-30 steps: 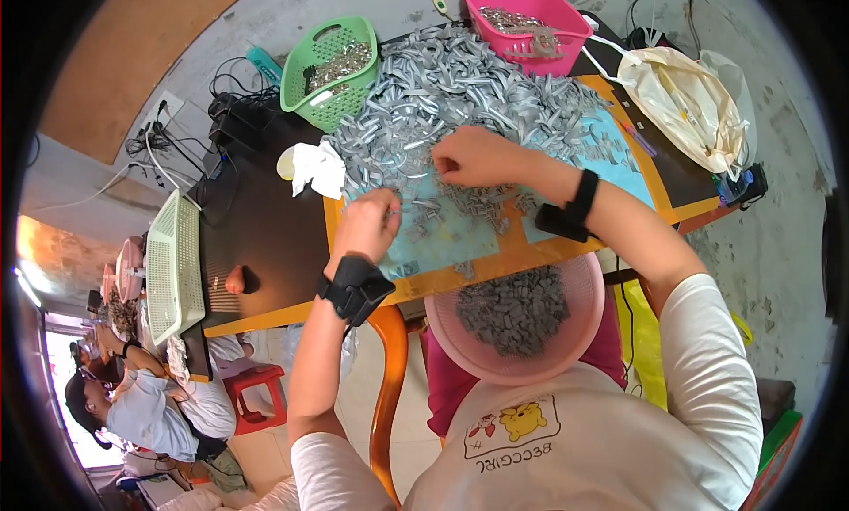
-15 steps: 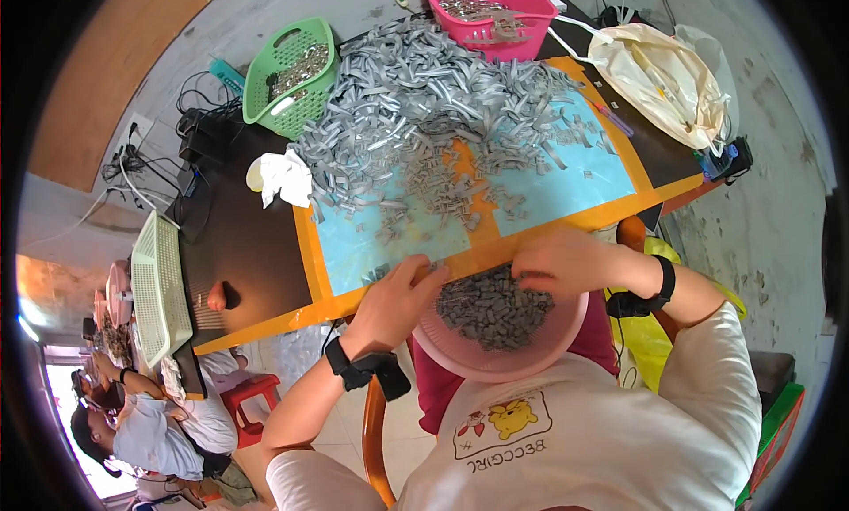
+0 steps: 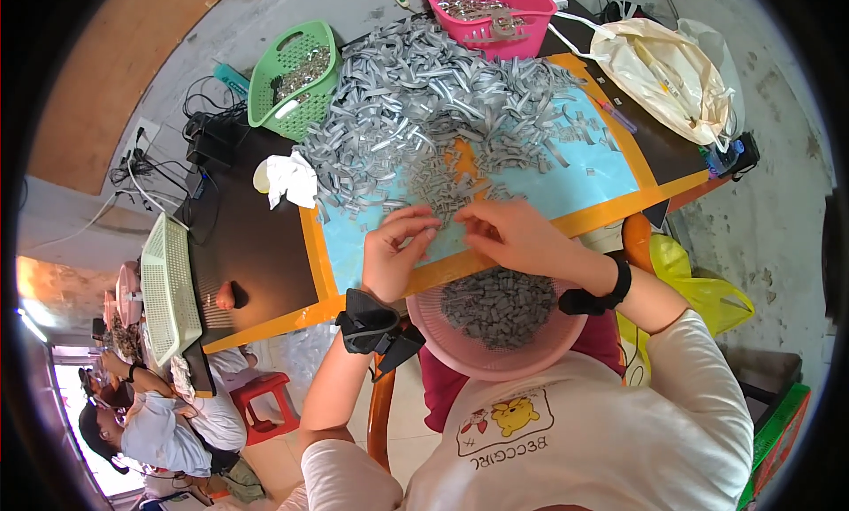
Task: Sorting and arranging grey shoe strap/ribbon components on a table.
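Both hands work at the near edge of the blue mat point(image 3: 566, 179), picking small grey pieces point(image 3: 442, 188) out of the strip pile point(image 3: 416, 87) — a sorting step, I judge. The left hand point(image 3: 389, 255) has its fingers curled and pinching, but on what I cannot tell; the right hand point(image 3: 513, 237) lies half-closed at its 3 o'clock. The pink bowl point(image 3: 442, 330) of sorted pieces sits at 6 o'clock — the next move needs a short, careful carry there.

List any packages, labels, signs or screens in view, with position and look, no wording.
Plastic bag: table's far right corner, crumpled, cream-white.
Yellow bag: floor right of the table, crumpled.
Shirt print: person's chest, yellow cartoon figure with lettering on white.
No signs or screens visible.
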The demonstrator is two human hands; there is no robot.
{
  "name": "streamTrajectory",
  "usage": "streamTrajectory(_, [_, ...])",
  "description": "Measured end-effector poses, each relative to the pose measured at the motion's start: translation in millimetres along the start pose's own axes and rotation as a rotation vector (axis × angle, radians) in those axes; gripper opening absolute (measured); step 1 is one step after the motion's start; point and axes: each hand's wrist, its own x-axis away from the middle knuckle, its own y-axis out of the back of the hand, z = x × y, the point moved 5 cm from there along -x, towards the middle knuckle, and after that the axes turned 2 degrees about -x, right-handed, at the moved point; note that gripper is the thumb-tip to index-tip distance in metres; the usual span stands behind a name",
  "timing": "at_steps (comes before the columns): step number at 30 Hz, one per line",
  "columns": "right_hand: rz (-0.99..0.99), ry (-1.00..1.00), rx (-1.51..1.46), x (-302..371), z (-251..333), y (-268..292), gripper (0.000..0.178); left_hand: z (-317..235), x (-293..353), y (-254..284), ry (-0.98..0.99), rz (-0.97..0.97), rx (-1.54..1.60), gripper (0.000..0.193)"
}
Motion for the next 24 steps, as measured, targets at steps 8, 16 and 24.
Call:
streamTrajectory(8, [-0.029,-0.096,-0.227,-5.5,2.2,-1.2,0.013,-5.0,11.3,-14.3,0.122,-0.028,0.295,0.015])
streamTrajectory(16, [0.133,0.028,-0.25,17.9,27.8,-0.1,0.013,-36.0,36.8,-31.8,-0.035,0.182,-0.135,0.022])
streamTrajectory(24, [0.422,-0.128,-0.722,57.0,43.3,-10.5,0.016,-42.8,80.8,-60.7,-0.026,0.471,0.289,0.028])
